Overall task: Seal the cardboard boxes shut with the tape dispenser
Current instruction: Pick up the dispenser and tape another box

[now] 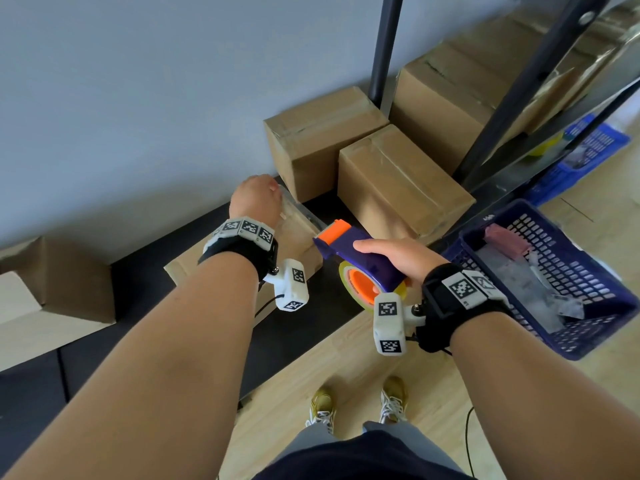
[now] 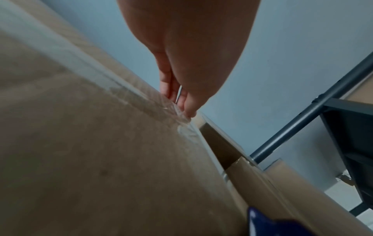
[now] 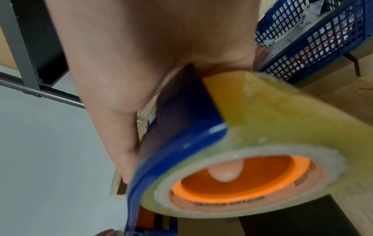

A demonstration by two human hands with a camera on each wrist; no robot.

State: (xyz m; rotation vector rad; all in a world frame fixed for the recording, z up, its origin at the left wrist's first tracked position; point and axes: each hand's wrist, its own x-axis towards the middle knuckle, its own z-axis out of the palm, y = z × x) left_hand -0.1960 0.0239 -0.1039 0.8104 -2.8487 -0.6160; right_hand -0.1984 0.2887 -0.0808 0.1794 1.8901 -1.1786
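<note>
A cardboard box [image 1: 300, 237] lies on the black mat under my left forearm. A strip of clear tape [image 2: 141, 99] runs along its top to the far edge. My left hand [image 1: 258, 199] reaches over that far edge, and its fingers [image 2: 182, 102] press the tape end down there. My right hand [image 1: 394, 256] grips the purple tape dispenser [image 1: 349, 245] just right of the box, its orange blade end pointing at the box. The yellowish tape roll [image 3: 272, 127] sits on an orange hub, with one fingertip inside the hub.
Two taped boxes [image 1: 322, 140] [image 1: 401, 181] stand against the wall behind. A larger box [image 1: 446, 98] sits in the dark metal rack [image 1: 384, 46]. A blue basket [image 1: 595, 306] with packets is at the right. An open box [image 1: 52, 289] lies at the left. My feet stand on the wood floor.
</note>
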